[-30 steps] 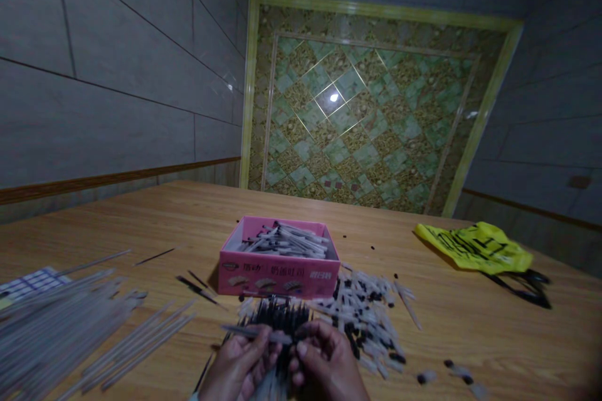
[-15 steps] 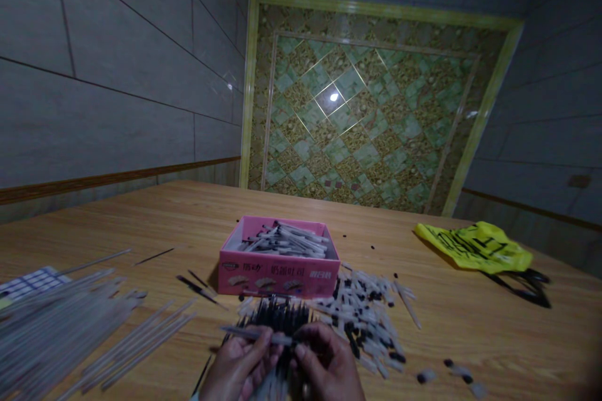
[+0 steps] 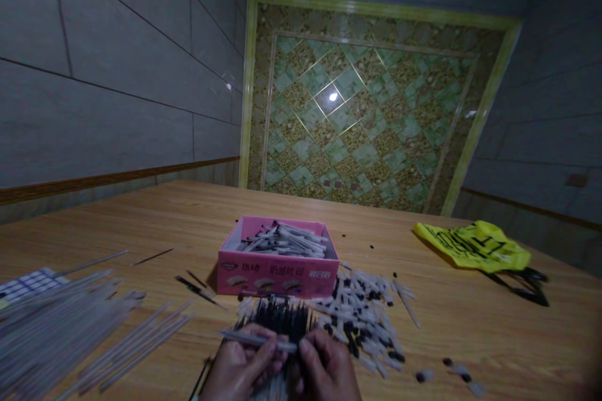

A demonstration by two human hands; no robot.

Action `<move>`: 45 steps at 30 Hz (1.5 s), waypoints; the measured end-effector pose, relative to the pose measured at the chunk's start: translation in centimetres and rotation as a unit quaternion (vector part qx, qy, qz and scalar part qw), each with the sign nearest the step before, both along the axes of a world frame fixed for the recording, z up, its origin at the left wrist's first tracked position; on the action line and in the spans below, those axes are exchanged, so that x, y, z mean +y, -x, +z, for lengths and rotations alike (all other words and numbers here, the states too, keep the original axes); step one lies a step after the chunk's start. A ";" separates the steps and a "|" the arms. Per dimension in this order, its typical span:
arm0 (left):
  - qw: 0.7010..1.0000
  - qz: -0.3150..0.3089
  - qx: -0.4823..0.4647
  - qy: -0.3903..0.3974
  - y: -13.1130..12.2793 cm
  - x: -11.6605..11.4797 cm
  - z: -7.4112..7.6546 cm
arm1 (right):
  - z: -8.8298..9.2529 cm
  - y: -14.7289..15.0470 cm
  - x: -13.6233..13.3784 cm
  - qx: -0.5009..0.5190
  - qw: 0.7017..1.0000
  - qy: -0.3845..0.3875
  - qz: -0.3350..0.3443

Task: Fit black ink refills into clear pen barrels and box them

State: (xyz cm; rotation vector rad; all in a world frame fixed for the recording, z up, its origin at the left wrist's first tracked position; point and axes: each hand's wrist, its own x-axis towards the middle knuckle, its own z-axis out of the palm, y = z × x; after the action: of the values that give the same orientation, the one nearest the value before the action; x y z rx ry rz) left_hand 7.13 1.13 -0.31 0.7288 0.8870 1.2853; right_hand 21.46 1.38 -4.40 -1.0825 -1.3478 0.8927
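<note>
Low in the head view, my left hand [image 3: 247, 360] pinches a slim translucent pen [image 3: 254, 338] between thumb and fingers. The pen lies nearly level, its left end a little higher. My right hand [image 3: 324, 363] is closed at the pen's right end, thumb against fingers; what it holds there is too small to make out. Just beyond and beneath both hands is a dense bunch of black-tipped refills [image 3: 282, 316], partly hidden by them. A pink box [image 3: 277, 274] behind it holds many white pens with black ends [image 3: 291, 239].
White and black caps [image 3: 362, 319] lie in a heap right of the bunch, with a few strays farther right. Long clear tubes [image 3: 61, 332] cover the left, near a checked cloth [image 3: 35, 285]. A yellow bag [image 3: 475, 247] with black handles sits at the right.
The pen and my left hand have shifted slightly. My right hand has moved a little down, and its fingers now close in around the pen's right end.
</note>
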 end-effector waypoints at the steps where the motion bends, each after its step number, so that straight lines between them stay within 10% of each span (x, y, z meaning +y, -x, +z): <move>1: 1.000 -0.001 0.007 -0.010 0.0 0.0 0.0 | 0.0 0.0 0.0 -0.017 1.000 0.001 -0.002; 11: 1.000 0.019 -0.003 0.023 0.0 0.1 -0.1 | 0.9 -0.7 -0.4 -0.195 0.975 -0.099 -0.030; 45: 1.000 -0.002 0.008 0.007 0.1 0.2 -0.5 | -0.5 -0.7 -0.4 -0.213 0.969 -0.112 -0.062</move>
State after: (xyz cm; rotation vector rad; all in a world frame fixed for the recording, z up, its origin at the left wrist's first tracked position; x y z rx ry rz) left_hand 7.01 1.33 -0.82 0.7309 0.9058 1.2695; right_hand 22.13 1.00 -4.90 -1.2077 -1.6666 0.4121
